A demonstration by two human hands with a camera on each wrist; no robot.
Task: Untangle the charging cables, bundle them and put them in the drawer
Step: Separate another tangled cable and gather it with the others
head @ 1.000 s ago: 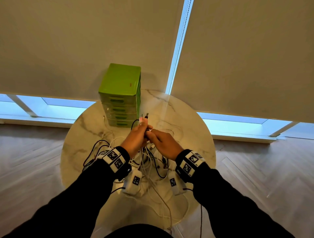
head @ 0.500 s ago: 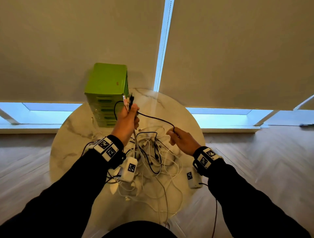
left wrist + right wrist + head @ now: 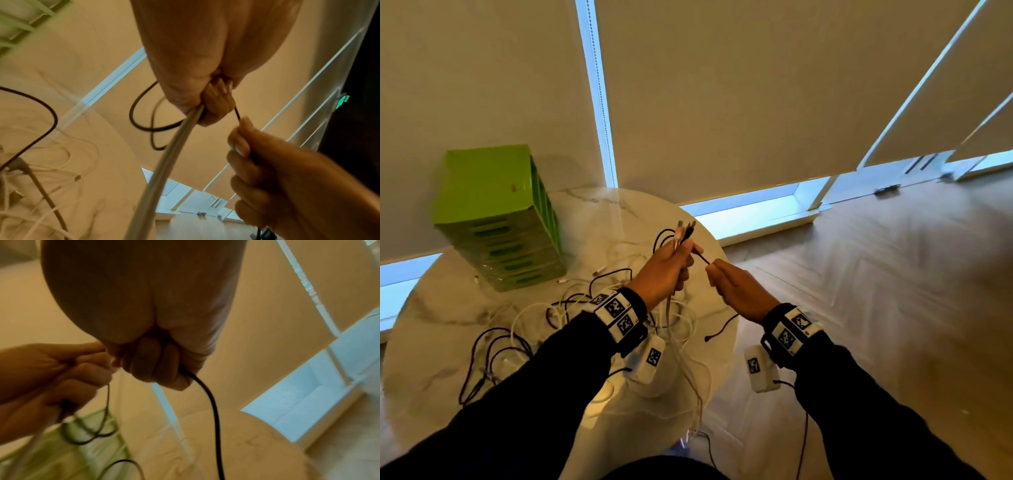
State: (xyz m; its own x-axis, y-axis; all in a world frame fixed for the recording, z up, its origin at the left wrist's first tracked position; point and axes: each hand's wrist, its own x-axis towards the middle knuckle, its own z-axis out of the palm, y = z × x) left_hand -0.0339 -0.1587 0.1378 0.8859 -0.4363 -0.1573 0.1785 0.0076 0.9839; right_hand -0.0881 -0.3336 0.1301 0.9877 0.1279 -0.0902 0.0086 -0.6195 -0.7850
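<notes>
My left hand [image 3: 671, 270] is raised over the round marble table [image 3: 431, 342] and grips the plug ends of several charging cables [image 3: 683, 231], white and black, which stick up above its fingers. A thick white cable [image 3: 164, 162] hangs down from its fist. My right hand [image 3: 732, 287] is just to the right of it and grips the black cable [image 3: 211, 402], a short taut stretch of which [image 3: 702, 257] runs between the two hands. The rest of the tangled cables [image 3: 571, 308] lies on the table under my left wrist.
A green drawer unit [image 3: 500, 219] with several shut drawers stands at the table's back left. Roller blinds [image 3: 722, 85] hang behind the table. Wooden floor [image 3: 876, 291] lies to the right. White sensor boxes [image 3: 760, 368] dangle from both wrists.
The view has swung to the right. My right hand has come back close to the left hand along the black cable, so the stretch between them is shorter. The left hand still holds the plugs up.
</notes>
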